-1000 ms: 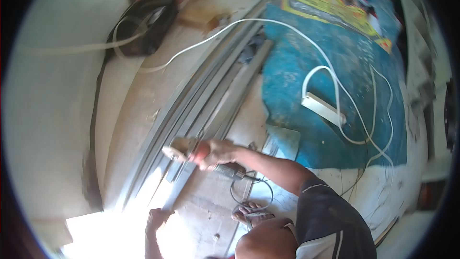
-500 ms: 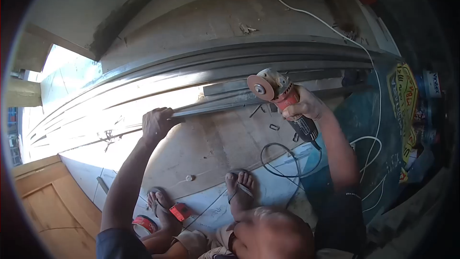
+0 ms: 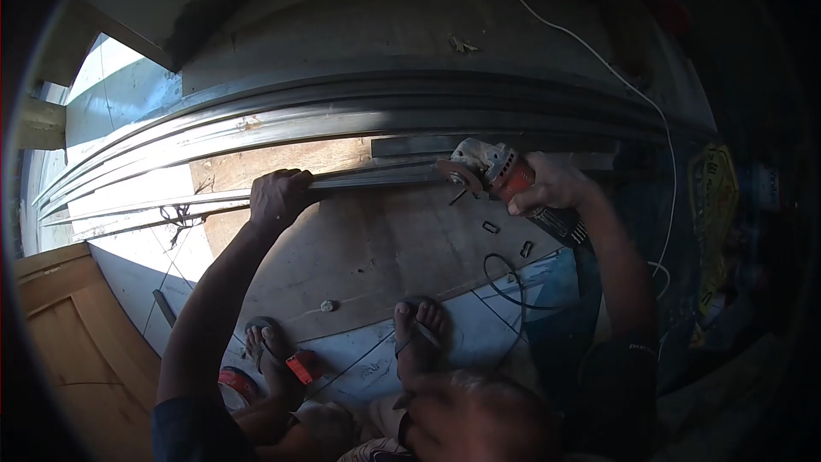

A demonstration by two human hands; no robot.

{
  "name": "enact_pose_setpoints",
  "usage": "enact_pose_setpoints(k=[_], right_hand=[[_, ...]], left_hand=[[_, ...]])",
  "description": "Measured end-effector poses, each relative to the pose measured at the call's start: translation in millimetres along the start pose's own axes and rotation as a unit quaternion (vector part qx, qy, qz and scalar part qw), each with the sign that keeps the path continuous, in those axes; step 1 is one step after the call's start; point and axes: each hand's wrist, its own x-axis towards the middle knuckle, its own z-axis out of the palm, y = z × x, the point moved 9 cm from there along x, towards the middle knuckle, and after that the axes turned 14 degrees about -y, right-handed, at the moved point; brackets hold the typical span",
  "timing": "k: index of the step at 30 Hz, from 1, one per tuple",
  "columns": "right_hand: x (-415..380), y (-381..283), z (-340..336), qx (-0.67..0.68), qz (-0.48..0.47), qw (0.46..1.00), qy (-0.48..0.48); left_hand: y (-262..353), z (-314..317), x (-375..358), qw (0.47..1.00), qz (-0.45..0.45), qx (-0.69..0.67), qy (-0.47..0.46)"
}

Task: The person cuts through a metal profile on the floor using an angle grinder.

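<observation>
My left hand [image 3: 280,198] is wrapped round a long thin metal bar [image 3: 368,178] that runs from left to right. In my right hand [image 3: 552,184] is a red and black angle grinder [image 3: 511,173], gripped round its body. The grinder's reddish-brown disc [image 3: 455,178] is at the bar, to the right of my left hand; whether they touch is hard to tell. Behind lie several more long metal bars [image 3: 299,120].
A brown board [image 3: 342,265] lies under the bars. My sandalled feet are near a red tape measure [image 3: 304,366] and a red-rimmed roll [image 3: 239,385]. A wooden panel [image 3: 94,334] is at left, a white cable [image 3: 599,56] at right, a dark cord [image 3: 500,291] below the grinder.
The grinder has turned and come down slightly, bringing its disc to the bar. My left hand still holds the bar. The picture is darker and the view has shifted a little.
</observation>
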Motion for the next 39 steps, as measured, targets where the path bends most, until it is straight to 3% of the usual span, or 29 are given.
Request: enact_pose_setpoints(k=[3,6,7,10,16,18,20,22,24,27,34,39], right_hand=[[2,-4,4,0.004,-0.049,0.999,0.005],[7,16,3,-0.01,0.009,1.0,-0.008],[2,14,-6,-0.062,0.011,0.997,0.052],[-4,8,-10,-0.068,0.006,0.993,0.099],[2,7,-3,-0.07,-0.007,0.996,0.05],[-9,5,-13,-0.135,0.017,0.983,0.125],[1,2,-6,-0.105,-0.018,0.993,0.053],[-4,-9,-2,-0.08,-0.006,0.996,0.041],[-2,2,-13,-0.124,-0.028,0.986,0.105],[-6,-8,-4,-0.082,0.046,0.994,0.051],[-7,-16,-4,-0.094,0.042,0.993,0.054],[-3,-12,-3,-0.066,0.012,0.997,0.042]], left_hand=[[5,-4,-2,1.0,0.01,0.013,-0.009],[1,2,1,1.0,0.002,-0.001,-0.007],[-2,4,1,1.0,-0.009,-0.008,0.016],[-5,3,1,1.0,-0.011,-0.005,0.026],[0,0,2,0.999,-0.022,0.003,0.025],[3,-1,4,0.999,-0.017,0.016,0.029],[12,-10,0,0.999,-0.008,0.036,0.039],[6,-4,3,0.999,-0.036,0.033,-0.018],[5,-6,1,1.0,-0.028,0.008,0.007],[7,-8,-3,1.0,0.003,0.008,0.024],[-2,4,0,0.999,-0.004,0.024,-0.021],[0,2,-2,1.0,0.011,0.001,0.023]])
